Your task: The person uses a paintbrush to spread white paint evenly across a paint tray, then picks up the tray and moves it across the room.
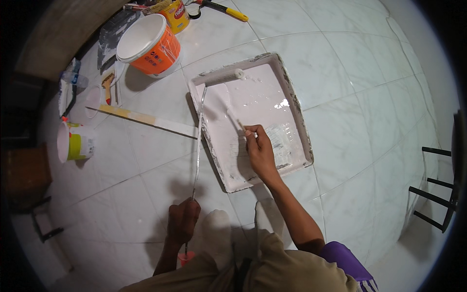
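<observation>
My left hand [183,220] is closed round the long metal rod of a paint roller [223,77]. Its paint-covered sleeve rests at the far end of a paint tray [308,146], and a red handle end shows below my fist. Pale pinkish-white paint [260,97] covers much of the tray's inside, with a ribbed, thinly coated patch near the front. Over the tray's middle, my right hand [259,148] pinches a thin stick [240,124] with a pale, blurred tip pointing away to the left. Whether that tip has bristles, I cannot tell.
A white bucket with an orange label [154,51] stands far left, beside a yellow can [176,17]. A wooden strip [146,119] reaches the tray's left edge. Further left are a small tub [75,141] and a flat brush [108,87]. Dark metal legs [433,197] stand right.
</observation>
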